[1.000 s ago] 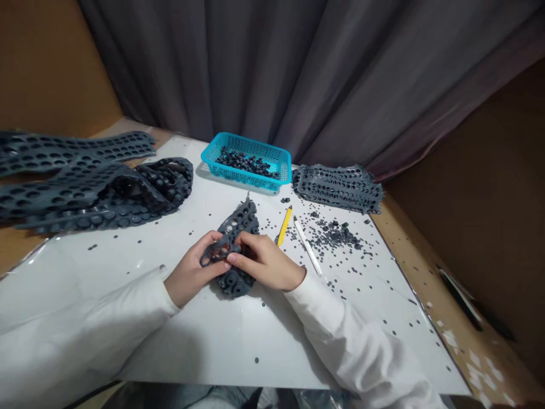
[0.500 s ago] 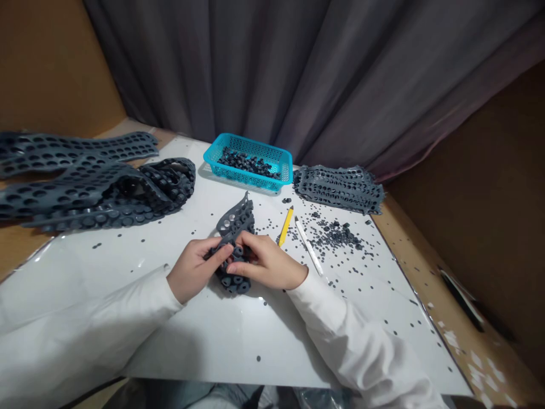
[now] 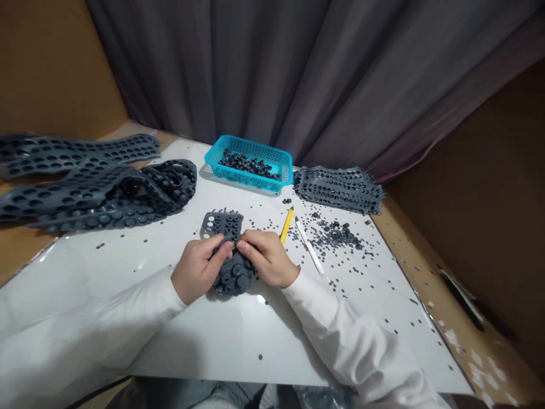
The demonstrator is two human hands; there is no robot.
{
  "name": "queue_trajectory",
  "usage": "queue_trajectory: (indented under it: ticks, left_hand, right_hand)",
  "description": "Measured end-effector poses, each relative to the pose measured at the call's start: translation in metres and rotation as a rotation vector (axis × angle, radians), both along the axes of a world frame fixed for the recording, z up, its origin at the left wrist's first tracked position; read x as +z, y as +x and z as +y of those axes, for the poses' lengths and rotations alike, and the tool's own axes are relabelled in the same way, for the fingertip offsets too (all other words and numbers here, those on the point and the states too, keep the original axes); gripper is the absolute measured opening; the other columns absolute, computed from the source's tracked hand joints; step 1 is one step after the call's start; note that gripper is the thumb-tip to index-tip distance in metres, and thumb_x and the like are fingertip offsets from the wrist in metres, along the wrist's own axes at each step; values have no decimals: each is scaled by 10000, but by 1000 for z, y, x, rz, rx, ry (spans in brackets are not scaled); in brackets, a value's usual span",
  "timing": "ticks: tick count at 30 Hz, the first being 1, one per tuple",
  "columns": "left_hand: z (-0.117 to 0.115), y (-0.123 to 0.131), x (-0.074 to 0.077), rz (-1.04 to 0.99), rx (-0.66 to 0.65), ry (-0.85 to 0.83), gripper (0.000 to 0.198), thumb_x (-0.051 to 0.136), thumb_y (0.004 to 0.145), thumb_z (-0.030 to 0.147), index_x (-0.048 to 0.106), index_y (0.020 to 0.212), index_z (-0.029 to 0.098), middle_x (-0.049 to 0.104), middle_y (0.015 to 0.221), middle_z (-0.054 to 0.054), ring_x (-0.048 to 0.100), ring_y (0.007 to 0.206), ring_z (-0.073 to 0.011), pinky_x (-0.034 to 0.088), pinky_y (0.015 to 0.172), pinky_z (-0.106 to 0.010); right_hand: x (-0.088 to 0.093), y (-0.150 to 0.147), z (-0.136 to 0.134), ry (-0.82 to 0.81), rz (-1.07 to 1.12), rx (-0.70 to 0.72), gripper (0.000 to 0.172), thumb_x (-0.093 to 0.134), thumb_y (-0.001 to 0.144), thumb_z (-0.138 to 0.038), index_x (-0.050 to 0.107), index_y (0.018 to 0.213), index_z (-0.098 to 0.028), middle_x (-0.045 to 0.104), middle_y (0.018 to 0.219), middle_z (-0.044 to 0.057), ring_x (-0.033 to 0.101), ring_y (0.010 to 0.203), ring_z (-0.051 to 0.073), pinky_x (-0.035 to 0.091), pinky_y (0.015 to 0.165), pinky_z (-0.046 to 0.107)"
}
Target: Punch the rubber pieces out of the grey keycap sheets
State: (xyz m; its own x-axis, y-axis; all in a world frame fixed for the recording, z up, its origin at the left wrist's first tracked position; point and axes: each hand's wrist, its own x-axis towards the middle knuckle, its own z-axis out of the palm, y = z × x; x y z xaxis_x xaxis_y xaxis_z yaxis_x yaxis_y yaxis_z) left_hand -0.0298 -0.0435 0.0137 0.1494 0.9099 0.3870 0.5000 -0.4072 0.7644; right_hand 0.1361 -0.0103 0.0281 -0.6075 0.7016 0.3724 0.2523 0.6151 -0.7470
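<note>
A small dark grey rubber sheet point(image 3: 223, 224) with holes and round studs lies on the white table top point(image 3: 213, 335) in front of me. My left hand point(image 3: 198, 272) pinches its left side with thumb and fingers closed. My right hand point(image 3: 266, 258) grips its right side, fingers curled and pressed on the rubber. The sheet's near part point(image 3: 233, 277) shows between the two hands, and its far end lies flat beyond my fingertips.
A blue basket point(image 3: 248, 163) of small dark rubber parts stands at the back. Long perforated rubber strips point(image 3: 97, 187) are piled at left, another perforated sheet point(image 3: 338, 189) at back right. A yellow pen point(image 3: 285, 224), a white stick point(image 3: 309, 246) and scattered rubber bits point(image 3: 340, 236) lie right.
The rubber sheet has been turned and flattened; its far end now lies left and flat instead of standing up. Both hands shifted slightly closer to me.
</note>
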Motion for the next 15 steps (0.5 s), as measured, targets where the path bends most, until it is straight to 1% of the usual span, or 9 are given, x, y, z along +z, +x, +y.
queue_trajectory:
  ticks: [4,5,8,9,10,12,13,15]
  left_hand:
    - [-5,0,5,-15,44,34,262,434,860,227,505,616,166,543,509,32,502,454,-86,379,488,-180]
    - [-8,0,5,-20,45,50,261,434,856,219,503,610,168,539,502,34,494,445,-85,377,483,-180]
    - [-14,-2,3,-46,28,80,269,423,847,196,501,591,170,530,483,38,468,413,-81,371,466,-183]
    - [-15,-2,1,-61,27,64,275,419,849,199,505,590,170,528,477,39,466,408,-82,371,462,-183]
    - [-14,-2,-2,-76,34,20,282,418,852,216,508,589,169,530,477,35,481,424,-89,380,473,-185]
    - [-8,-1,-8,-156,73,-97,294,425,863,297,536,626,164,577,534,16,528,494,-110,411,517,-195]
    - [-5,0,-12,-227,106,-161,303,416,870,342,560,677,158,610,591,-1,555,548,-125,431,551,-206]
    - [1,2,-18,-352,114,-264,328,432,857,416,594,772,144,652,699,-35,586,637,-153,458,604,-230]
  right_hand:
    - [-6,-2,2,14,107,-194,256,439,882,-290,500,661,-176,459,583,-24,466,562,93,368,561,213]
    - [-5,-1,4,-12,152,-273,263,435,881,-309,497,661,-180,454,570,-27,470,546,94,372,542,212]
    - [3,4,12,-135,360,-574,304,404,880,-389,449,652,-192,380,510,-57,438,434,83,359,435,200]
    - [6,5,15,-175,425,-624,311,403,875,-409,433,650,-195,355,503,-66,421,403,76,354,406,194]
    - [8,6,18,-217,452,-599,289,417,869,-415,443,682,-196,372,530,-65,438,417,74,363,407,191]
    - [9,8,23,-335,460,-417,267,458,844,-425,469,712,-193,377,540,-66,442,429,72,385,414,193]
    - [9,9,25,-417,474,-347,249,477,832,-417,485,731,-190,373,535,-69,434,429,71,399,427,198]
    - [5,12,30,-605,531,-276,210,520,796,-382,514,754,-176,392,540,-70,410,432,64,426,461,214]
